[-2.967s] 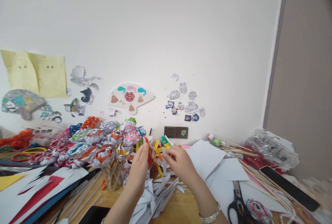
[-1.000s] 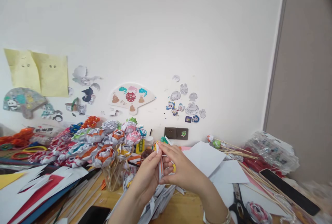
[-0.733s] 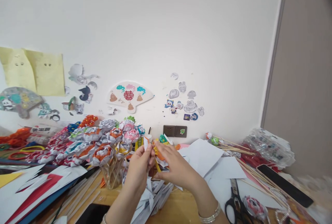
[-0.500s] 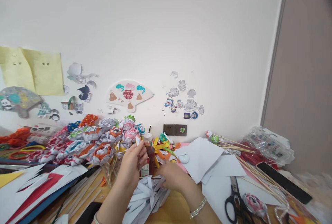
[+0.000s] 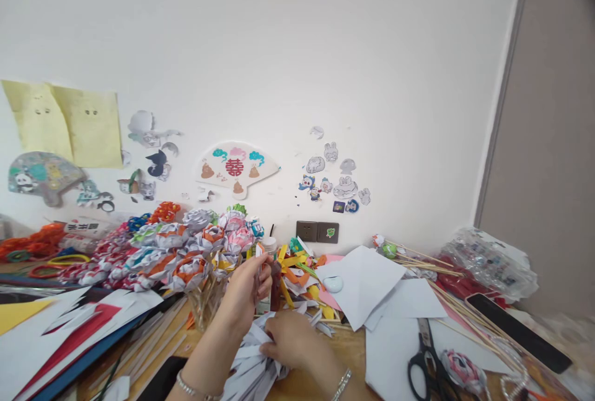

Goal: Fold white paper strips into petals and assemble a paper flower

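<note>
My left hand [image 5: 250, 286] is raised with its fingers closed in a pinch. A small white and orange piece of folded paper [image 5: 259, 251] sticks up from its fingertips; the fingers cover its lower part. My right hand [image 5: 290, 336] is down at a heap of white paper strips [image 5: 253, 361], its thumb and fingers curled on the strips. How many strips it grips is hidden. Behind both hands stand a capped bottle [image 5: 268, 243] and a pile of yellow, orange and green paper strips [image 5: 297, 271].
Many paper flowers [image 5: 190, 271] crowd the left back. Coloured sheets [image 5: 93, 339] and thin sticks [image 5: 144, 345] lie at left. To the right are white paper [image 5: 362, 283], black-handled scissors [image 5: 425, 364], a pink and white paper flower [image 5: 462, 369], a phone [image 5: 518, 333] and a plastic bag [image 5: 488, 264].
My right hand has moved down and slightly left onto the heap of white strips. My left hand stays raised with its paper piece. The whole view has shifted slightly.
</note>
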### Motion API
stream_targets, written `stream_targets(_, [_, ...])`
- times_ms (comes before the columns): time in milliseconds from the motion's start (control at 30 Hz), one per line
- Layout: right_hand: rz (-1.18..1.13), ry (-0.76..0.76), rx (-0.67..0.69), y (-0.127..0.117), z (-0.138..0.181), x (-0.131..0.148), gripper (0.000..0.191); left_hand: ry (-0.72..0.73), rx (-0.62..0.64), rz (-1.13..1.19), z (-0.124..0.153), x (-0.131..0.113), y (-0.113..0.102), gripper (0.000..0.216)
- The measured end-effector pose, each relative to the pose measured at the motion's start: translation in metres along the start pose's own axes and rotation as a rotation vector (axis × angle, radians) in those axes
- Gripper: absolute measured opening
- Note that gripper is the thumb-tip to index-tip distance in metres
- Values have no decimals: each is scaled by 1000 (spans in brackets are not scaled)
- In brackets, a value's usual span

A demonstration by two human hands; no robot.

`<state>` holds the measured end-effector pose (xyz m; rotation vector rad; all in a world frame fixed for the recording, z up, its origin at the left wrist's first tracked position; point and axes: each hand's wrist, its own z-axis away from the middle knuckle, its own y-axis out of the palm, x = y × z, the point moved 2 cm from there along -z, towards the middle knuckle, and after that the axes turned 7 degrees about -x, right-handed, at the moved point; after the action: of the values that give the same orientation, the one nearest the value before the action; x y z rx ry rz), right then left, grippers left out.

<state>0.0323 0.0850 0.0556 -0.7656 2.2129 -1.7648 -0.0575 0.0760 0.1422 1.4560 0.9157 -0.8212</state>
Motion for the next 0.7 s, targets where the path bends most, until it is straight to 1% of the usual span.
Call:
stream_targets(67, [5,29,-4,2,-1,0,21,22,-7,-54,-2,0,-1,30])
stream_targets(233, [-23,126,-21,-2,-3,-7,20,79,-15,-191,-8,2,-4,32])
stream_targets(333, [-55,179,-43,-7,-4,-16,19,100,-14,-338,-14,5,-7,33])
stream_targets(433, [-83,219,-82,-15,-2,-26,22,139,-8,-572,-20,11,-16,25])
stream_targets(533, [-100,261,-145,-24,1,-34,26,196,-10,-845,-23,19,-32,18])
stream_targets(600, [-111,306,-185,-29,2,-40,20,210,-23,-1015,-24,26,-44,20])
stream_targets(700, [-155,364,-242,-36,0,-49,17,177,5,-1245,-25,38,-55,32])
